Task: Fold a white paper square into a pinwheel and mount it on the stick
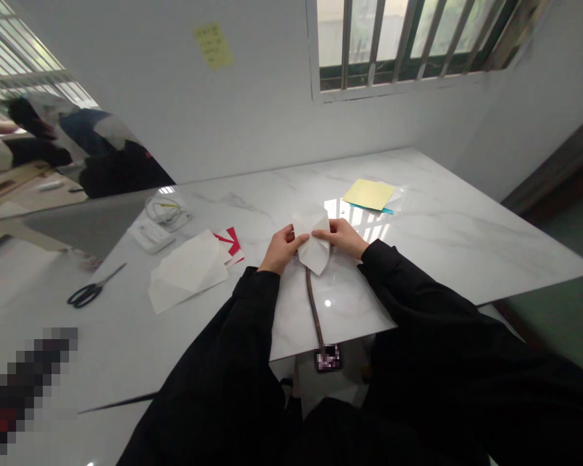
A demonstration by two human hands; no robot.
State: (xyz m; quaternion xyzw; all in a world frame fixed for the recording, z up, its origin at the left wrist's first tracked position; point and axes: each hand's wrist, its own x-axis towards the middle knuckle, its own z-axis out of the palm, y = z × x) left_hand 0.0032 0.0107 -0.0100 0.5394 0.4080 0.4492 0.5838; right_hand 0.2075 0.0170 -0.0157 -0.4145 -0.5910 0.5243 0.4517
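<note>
A piece of folded white paper (315, 254) is held up over the table's front part, between both hands. My left hand (282, 249) pinches its left edge with thumb and fingers. On the opposite side, my right hand (342, 237) grips the paper, its thumb lying across the front face. Creases run down the paper to a pointed lower end. Below it a thin brown cord or stick (313, 304) runs down to the table's front edge; whether it touches the paper I cannot tell.
On the marbled white table (447, 239) lie white paper sheets (189, 272), red paper pieces (234, 244), black-handled scissors (90, 294) and a white power strip (150, 236) with cable. Yellow paper (368, 194) lies at the back right. Another person (102, 142) sits at far left.
</note>
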